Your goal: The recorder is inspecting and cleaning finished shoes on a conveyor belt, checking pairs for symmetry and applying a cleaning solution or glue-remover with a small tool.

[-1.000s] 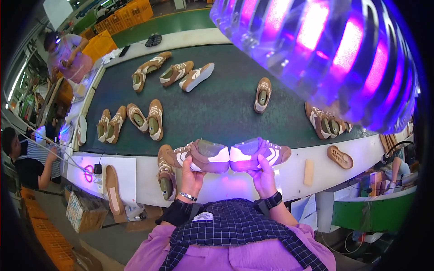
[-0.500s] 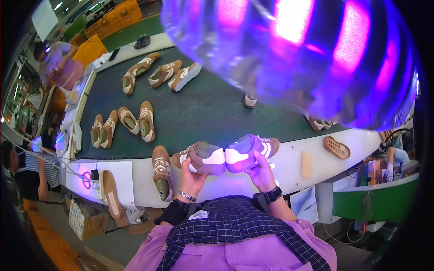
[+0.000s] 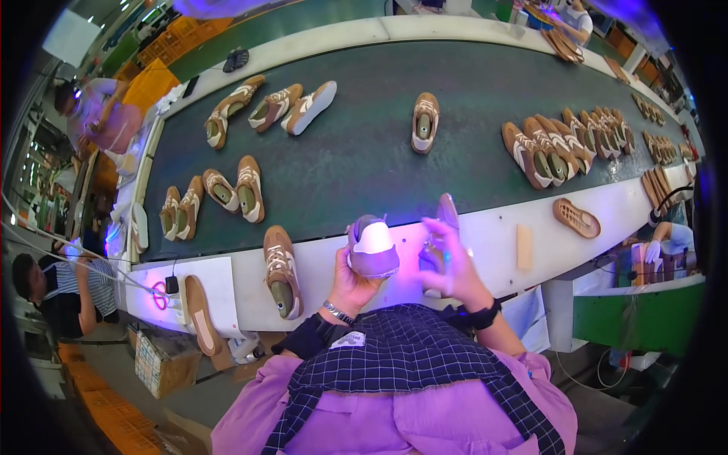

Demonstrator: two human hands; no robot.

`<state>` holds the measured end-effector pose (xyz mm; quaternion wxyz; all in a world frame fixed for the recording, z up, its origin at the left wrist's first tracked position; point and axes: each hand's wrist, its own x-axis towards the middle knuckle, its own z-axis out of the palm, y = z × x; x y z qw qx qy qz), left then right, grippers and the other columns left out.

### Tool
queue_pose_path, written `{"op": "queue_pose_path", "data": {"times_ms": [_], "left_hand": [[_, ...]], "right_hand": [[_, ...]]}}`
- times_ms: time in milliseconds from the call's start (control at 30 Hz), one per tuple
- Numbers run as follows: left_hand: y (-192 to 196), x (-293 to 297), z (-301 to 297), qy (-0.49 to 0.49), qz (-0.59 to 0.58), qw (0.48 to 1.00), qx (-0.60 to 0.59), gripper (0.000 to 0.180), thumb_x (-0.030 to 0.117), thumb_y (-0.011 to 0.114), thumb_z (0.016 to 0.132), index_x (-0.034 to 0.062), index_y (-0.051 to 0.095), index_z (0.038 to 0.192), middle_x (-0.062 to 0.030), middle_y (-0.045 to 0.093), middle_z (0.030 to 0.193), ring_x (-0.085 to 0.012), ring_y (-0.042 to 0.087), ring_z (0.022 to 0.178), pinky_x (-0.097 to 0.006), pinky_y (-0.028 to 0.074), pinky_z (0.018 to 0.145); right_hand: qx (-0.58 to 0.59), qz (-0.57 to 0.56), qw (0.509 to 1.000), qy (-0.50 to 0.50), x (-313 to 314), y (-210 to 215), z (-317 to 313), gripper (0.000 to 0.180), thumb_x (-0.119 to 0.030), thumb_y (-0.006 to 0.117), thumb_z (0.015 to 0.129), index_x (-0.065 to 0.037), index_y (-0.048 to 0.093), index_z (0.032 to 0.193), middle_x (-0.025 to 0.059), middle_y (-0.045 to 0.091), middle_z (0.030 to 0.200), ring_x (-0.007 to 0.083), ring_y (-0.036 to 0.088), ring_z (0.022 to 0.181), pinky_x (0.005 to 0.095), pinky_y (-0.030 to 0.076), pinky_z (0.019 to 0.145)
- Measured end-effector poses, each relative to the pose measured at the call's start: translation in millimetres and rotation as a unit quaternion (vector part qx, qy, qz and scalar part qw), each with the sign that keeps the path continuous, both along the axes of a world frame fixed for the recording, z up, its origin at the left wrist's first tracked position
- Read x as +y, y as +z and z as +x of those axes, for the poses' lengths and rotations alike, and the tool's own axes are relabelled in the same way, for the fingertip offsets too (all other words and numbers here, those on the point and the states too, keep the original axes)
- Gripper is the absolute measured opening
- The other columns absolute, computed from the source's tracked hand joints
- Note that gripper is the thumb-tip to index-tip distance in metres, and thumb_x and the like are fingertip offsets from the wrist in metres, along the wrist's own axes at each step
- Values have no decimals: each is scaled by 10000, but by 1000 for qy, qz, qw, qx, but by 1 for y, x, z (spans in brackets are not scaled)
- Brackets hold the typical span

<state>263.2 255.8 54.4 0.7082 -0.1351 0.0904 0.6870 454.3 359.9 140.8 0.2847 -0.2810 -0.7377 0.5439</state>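
My left hand [image 3: 359, 282] is closed around a brown-and-white sneaker [image 3: 373, 249], held heel toward me above the white near edge of the table. Just right of it, my right hand [image 3: 455, 265] is blurred, its fingers and thumb spread apart. The other sneaker [image 3: 448, 210] is by that hand, its toe showing beyond the fingers. Most of this second shoe is hidden, and whether the fingers touch it is unclear. A third sneaker [image 3: 281, 269] lies on the edge to the left of my left hand.
Several sneakers lie on the dark green belt [image 3: 341, 152], one alone near the middle [image 3: 425, 121]. On the white edge are a loose sole [image 3: 576, 218] and a tan strip [image 3: 524, 246]. Another sole [image 3: 201, 315] lies left. Co-workers [image 3: 102, 114] are around the table.
The two shoes were heel to heel, one in each hand; now they are apart. My right hand's fingers have spread. The purple-lit clear object overhead has mostly left the view.
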Motion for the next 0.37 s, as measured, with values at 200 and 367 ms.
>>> {"op": "queue_pose_path", "data": {"times_ms": [200,367], "left_hand": [[-8,-18,1,-130,-14,990,57,536,465,465,864,58,474,1213,-132,555,1128,-272,574,1010,-432,501,856],[15,-49,-38,-248,-206,544,775,590,497,470,871,57,446,1263,-114,549,1167,-247,531,1077,-435,392,999]], "right_hand": [[52,112,988,89,-3,-30,-35,773,-162,749,686,-9,360,1337,185,524,1214,284,545,1118,355,452,937],[21,122,986,107,3,-23,-41,737,-184,737,701,-10,387,1326,199,528,1223,322,552,1109,370,454,937]]}}
